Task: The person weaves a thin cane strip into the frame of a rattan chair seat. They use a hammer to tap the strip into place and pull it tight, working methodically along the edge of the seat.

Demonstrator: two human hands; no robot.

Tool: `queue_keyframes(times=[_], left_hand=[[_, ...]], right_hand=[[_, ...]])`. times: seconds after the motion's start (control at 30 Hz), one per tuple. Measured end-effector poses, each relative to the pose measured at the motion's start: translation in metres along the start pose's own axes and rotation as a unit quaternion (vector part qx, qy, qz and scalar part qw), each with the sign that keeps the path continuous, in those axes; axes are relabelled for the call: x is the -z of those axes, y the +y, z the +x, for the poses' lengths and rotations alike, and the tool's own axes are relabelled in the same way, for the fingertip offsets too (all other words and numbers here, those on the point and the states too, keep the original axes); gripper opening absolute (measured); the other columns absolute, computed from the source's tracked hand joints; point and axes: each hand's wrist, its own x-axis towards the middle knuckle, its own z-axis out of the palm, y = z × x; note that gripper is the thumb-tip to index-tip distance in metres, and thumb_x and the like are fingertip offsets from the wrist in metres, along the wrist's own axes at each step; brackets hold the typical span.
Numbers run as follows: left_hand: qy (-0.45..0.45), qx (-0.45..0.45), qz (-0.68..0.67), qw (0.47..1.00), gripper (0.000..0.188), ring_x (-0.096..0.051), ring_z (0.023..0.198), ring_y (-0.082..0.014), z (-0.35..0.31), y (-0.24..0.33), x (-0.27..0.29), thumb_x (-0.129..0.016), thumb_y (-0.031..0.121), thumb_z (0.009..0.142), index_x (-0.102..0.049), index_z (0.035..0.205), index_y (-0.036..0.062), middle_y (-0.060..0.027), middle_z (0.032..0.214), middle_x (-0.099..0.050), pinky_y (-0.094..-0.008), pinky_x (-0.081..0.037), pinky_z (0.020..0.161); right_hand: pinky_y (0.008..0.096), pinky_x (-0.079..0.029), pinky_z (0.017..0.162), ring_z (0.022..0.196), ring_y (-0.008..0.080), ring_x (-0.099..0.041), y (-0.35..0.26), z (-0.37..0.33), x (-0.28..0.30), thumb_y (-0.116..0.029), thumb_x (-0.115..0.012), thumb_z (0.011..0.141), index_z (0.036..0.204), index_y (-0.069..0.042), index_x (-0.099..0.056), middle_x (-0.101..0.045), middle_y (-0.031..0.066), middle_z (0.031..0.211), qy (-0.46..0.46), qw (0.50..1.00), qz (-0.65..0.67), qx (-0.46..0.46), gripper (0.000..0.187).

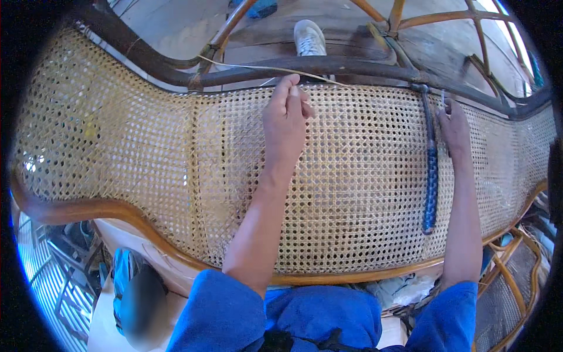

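Observation:
A wide panel of woven cane webbing (352,193) lies before me in a curved wooden frame. At its far edge my left hand (286,114) is closed, thumb and forefinger pinching a thin, pale cane strip (246,66) that runs along the dark far rail (346,67). On the right, my right hand (455,124) has its fingers closed round a small, thin, light-coloured piece (444,97), its kind unclear. Just left of that hand a hammer (431,176) with a dark patterned grip rests on the webbing, its head against the far rail.
Brown curved poles of other furniture frames (448,22) stand beyond the far rail. A person's light shoe (309,38) shows on the floor there. At the lower left is another person's dark-haired head (145,305). A second woven piece (509,299) sits lower right.

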Motion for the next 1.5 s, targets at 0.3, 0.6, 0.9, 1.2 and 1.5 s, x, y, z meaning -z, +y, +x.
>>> queue_keyframes(times=[0.3, 0.6, 0.9, 1.2, 1.5], left_hand=[[-0.153, 0.275, -0.309, 0.898, 0.027, -0.062, 0.072, -0.0132, -0.067, 0.016, 0.001, -0.051, 0.027, 0.095, -0.055, 0.115, 0.0099, -0.0021, 0.091, -0.062, -0.0251, -0.045, 0.057], [-0.281, 0.264, -0.361, 0.849, 0.033, -0.060, 0.088, -0.0217, -0.114, 0.024, -0.014, -0.051, 0.009, 0.086, -0.048, 0.119, 0.0023, -0.0083, 0.100, -0.058, -0.0330, -0.049, 0.076], [-0.340, 0.294, -0.267, 0.852, 0.017, -0.063, 0.092, -0.0225, -0.174, 0.036, -0.025, -0.053, 0.006, 0.091, -0.052, 0.108, 0.0082, -0.0095, 0.104, -0.062, -0.0305, -0.054, 0.072], [-0.404, 0.199, -0.065, 0.890, 0.023, -0.058, 0.070, -0.0135, -0.211, 0.047, -0.039, -0.059, 0.006, 0.088, -0.060, 0.109, -0.0028, -0.0068, 0.087, -0.061, -0.0288, -0.048, 0.065], [-0.378, 0.353, -0.185, 0.836, 0.009, -0.064, 0.073, -0.0149, -0.246, 0.048, -0.054, -0.061, 0.006, 0.087, -0.059, 0.096, 0.0068, -0.0036, 0.087, -0.064, -0.0259, -0.051, 0.058]], right_hand=[[0.0373, -0.045, 0.084, 0.095, 0.0310, -0.060, 0.025, -0.032, 0.020, -0.027, -0.057, 0.088, 0.112, -0.001, -0.059, -0.063, 0.0190, 0.104, 0.113, 0.992, 0.056, -0.014, 0.035], [0.0218, -0.040, 0.059, 0.066, 0.0055, -0.047, 0.086, -0.270, 0.111, -0.021, -0.054, 0.093, 0.103, -0.003, -0.062, -0.053, -0.0014, 0.075, 0.274, 0.892, 0.234, -0.274, 0.022], [0.0260, -0.043, 0.061, 0.066, 0.0093, -0.051, 0.104, -0.516, 0.063, -0.014, -0.055, 0.090, 0.095, -0.001, -0.062, -0.056, 0.0037, 0.073, 0.210, 0.864, 0.185, -0.418, 0.015], [0.0464, -0.045, 0.078, 0.092, 0.0399, -0.057, 0.061, -0.576, -0.032, -0.012, -0.059, 0.080, 0.105, -0.005, -0.053, -0.060, 0.0203, 0.095, -0.034, 0.898, 0.112, -0.425, 0.027], [0.0409, -0.047, 0.066, 0.076, 0.0336, -0.062, 0.054, -0.562, 0.028, -0.015, -0.057, 0.087, 0.115, -0.001, -0.050, -0.062, 0.0200, 0.088, 0.013, 0.907, 0.162, -0.388, 0.031]])
